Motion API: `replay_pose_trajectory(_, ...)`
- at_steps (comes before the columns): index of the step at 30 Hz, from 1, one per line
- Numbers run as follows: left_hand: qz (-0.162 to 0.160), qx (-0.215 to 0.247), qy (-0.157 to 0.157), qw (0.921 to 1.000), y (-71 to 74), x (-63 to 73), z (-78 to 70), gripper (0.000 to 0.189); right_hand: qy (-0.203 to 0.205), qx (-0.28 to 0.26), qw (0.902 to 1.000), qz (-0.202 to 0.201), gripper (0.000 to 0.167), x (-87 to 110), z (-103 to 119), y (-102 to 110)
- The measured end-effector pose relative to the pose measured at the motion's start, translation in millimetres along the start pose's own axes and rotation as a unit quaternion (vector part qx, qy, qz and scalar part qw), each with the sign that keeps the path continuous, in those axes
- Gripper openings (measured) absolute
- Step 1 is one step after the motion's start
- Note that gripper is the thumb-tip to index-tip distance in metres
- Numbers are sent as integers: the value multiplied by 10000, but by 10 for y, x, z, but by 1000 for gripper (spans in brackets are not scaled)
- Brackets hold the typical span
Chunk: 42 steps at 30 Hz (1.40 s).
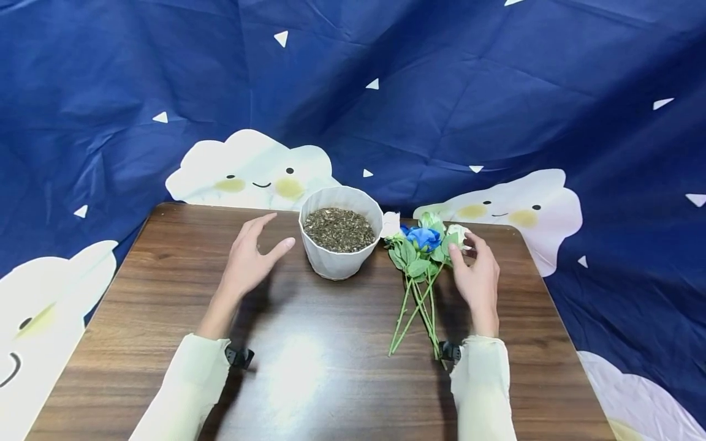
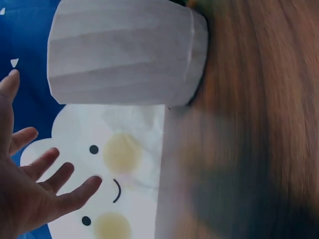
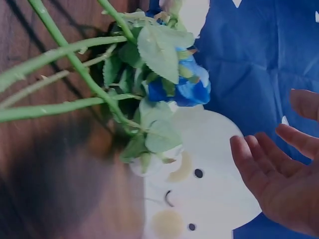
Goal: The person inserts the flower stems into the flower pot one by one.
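Note:
A white faceted flower pot (image 1: pixel 337 264) filled with dark soil (image 1: pixel 337 229) stands toward the back of the table. To its left my left hand (image 1: pixel 248 260) hovers with its fingers spread, apart from the pot; the left wrist view shows the same gap beside the pot's wall (image 2: pixel 124 55). Right of the pot lies a bunch of artificial roses: a blue rose (image 1: pixel 423 237), white ones such as the white rose (image 1: pixel 458 231), green leaves and long crossing stems (image 1: pixel 410 324). Beside the bunch's right edge is my right hand (image 1: pixel 478 278), fingers loosely bent and holding nothing. The right wrist view shows the blue rose (image 3: pixel 192 89) apart from the fingers.
The brown wooden table (image 1: pixel 165 294) reaches back to a dark blue cloth (image 1: pixel 331 73) printed with smiling clouds and white triangles. Dark wrist cameras, including the left one (image 1: pixel 239 357), sit at both cuffs. A bright glare lies on the tabletop between the forearms.

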<state>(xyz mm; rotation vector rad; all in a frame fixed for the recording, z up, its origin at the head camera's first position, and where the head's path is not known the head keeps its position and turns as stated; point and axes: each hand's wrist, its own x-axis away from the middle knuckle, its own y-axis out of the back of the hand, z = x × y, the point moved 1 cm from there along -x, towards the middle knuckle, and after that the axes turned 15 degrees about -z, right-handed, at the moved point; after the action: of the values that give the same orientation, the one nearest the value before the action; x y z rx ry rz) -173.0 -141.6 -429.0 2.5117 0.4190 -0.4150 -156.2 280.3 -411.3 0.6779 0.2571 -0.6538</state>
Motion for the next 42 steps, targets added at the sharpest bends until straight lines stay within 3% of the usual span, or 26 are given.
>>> replay_pose_trajectory(6, 156, 955, 644, 9932, -37, -28, -58, 57, -908, -360, 9951, -174, 43, 32, -119, -40)
replay_pose_trajectory(11, 393, 1966, 1509, 9680, -105, -43, -59, 57, -1538, -834, 9843, -234, 41, 74, -254, -97)
replay_pose_trajectory(18, 508, 2749, 2103, 9368, -254, -107, -23, 59, -2886, -1862, 9391, 100, 45, 134, -482, -158)
replay_pose_trajectory(24, 664, 3292, 2598, 9054, -337, -193, -48, 53, -3591, -1841, 9137, 489, 52, 162, -657, -210)
replay_pose_trajectory(27, 653, 3348, 2809, 8971, -366, -205, -47, 51, -3726, -1712, 9092, 723, 50, 185, -714, -260)
replay_pose_trajectory(34, 722, 3383, 3052, 8872, -439, -231, -44, 47, -3830, -1631, 9025, 1100, 50, 238, -802, -361)
replay_pose_trajectory(42, 981, 3439, 3134, 8797, -461, -264, -32, 50, -3699, -1617, 9056, 1303, 42, 250, -868, -442)
